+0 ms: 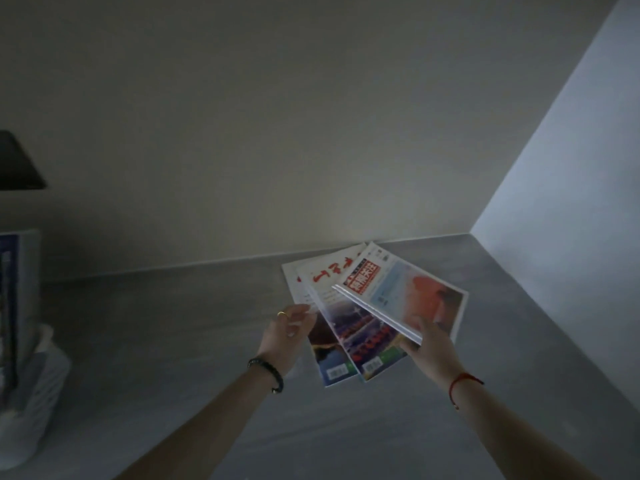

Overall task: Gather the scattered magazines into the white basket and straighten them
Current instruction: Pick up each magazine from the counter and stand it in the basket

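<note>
Three magazines lie fanned out near the back right corner of the grey counter (194,341). The top magazine (408,292), with a red title box and an orange picture, is lifted at its near edge by my right hand (433,348), which grips that corner. The middle magazine (349,323) and the bottom magazine (329,358) lie flat beneath it. My left hand (287,334) rests with its fingertips on the left edge of the lower magazines. The white basket (31,403) stands at the far left edge with a magazine (10,306) upright in it.
A wall runs along the back of the counter and a second wall closes the right side. A dark object (17,164) hangs on the wall at the upper left. The room is dim.
</note>
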Motion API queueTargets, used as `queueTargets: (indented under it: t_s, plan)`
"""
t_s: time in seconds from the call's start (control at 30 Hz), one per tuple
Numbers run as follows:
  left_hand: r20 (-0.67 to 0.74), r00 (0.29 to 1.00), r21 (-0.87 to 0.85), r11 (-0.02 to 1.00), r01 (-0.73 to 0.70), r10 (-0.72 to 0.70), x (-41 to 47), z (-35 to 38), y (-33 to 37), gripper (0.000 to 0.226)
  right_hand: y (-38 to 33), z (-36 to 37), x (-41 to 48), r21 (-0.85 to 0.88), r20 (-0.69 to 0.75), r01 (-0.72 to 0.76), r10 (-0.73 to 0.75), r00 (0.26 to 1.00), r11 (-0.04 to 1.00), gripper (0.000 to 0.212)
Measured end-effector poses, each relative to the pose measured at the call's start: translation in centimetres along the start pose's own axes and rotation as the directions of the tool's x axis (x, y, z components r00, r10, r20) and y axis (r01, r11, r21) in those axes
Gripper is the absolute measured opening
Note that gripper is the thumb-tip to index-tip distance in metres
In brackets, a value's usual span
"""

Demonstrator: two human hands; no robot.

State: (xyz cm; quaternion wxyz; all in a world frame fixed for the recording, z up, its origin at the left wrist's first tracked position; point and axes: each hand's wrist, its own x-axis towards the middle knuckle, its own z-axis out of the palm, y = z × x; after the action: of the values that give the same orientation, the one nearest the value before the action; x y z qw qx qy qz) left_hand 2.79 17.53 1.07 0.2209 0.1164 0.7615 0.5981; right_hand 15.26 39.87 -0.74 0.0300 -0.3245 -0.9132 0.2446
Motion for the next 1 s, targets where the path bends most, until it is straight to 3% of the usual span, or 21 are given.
queueTargets:
  t_s: [0.17, 0.23, 0.37, 0.43, 0.5, 0.6, 0.7, 0.77, 0.87, 0.93, 1.0]
  plan:
    - [0.068, 0.987, -0.123, 0.98, 0.154, -0.147, 0.9, 5.4, -0.2, 0.015, 4.6, -0.9, 2.9, -0.309, 0.055, 0.09, -0.077, 0.996, 0.947, 0.062]
    - [0.061, 0.98, -0.111, 0.975, 0.194, -0.188, 1.1, 6.6, -0.4, 0.009, 5.5, -0.7, 3.6, -0.31, 0.11, 0.115, -0.084, 0.99, 0.944, 0.063]
    - [0.084, 0.958, -0.136, 0.949, 0.285, -0.276, 1.5, 8.5, 0.0, 0.036, 6.1, -0.9, 4.3, -0.257, 0.164, 0.171, -0.132, 0.978, 0.951, 0.059]
    - [0.088, 0.949, -0.132, 0.941, 0.312, -0.303, 1.8, 9.5, 0.5, 0.035, 6.3, -1.0, 4.3, -0.304, 0.155, 0.244, -0.205, 0.966, 0.921, 0.051]
    - [0.126, 0.942, -0.12, 0.938, 0.326, -0.312, 2.0, 10.5, 0.7, 0.029, 6.3, -0.9, 4.2, -0.373, 0.16, 0.326, -0.286, 0.945, 0.868, 0.04]
    - [0.221, 0.916, -0.174, 0.91, 0.376, -0.336, 1.7, 12.0, 1.0, 0.014, 6.4, -0.7, 4.5, -0.533, 0.266, 0.463, -0.38, 0.886, 0.708, 0.03]
    - [0.286, 0.875, -0.253, 0.85, 0.461, -0.39, 1.3, 12.8, 0.9, 0.016, 5.4, -1.7, 5.0, -0.608, 0.32, 0.485, -0.365, 0.874, 0.628, 0.032]
    - [0.311, 0.848, -0.307, 0.8, 0.516, -0.428, 1.1, 12.9, 1.3, 0.018, 3.9, -2.2, 4.4, -0.563, 0.347, 0.497, -0.357, 0.867, 0.661, 0.031]
    - [0.328, 0.822, -0.435, 0.698, 0.569, -0.465, 1.8, 12.5, 2.0, 0.021, 1.0, -1.8, 1.9, -0.379, 0.373, 0.476, -0.34, 0.863, 0.793, 0.03]
    - [0.268, 0.823, -0.501, 0.657, 0.564, -0.502, 2.2, 12.0, 1.9, 0.01, -1.1, -1.1, -0.6, -0.204, 0.403, 0.412, -0.307, 0.862, 0.888, 0.033]
    - [0.125, 0.828, -0.509, 0.681, 0.526, -0.546, 2.3, 10.8, 1.2, 0.019, -3.1, -0.4, -3.3, -0.124, 0.432, 0.441, -0.352, 0.83, 0.889, 0.035]
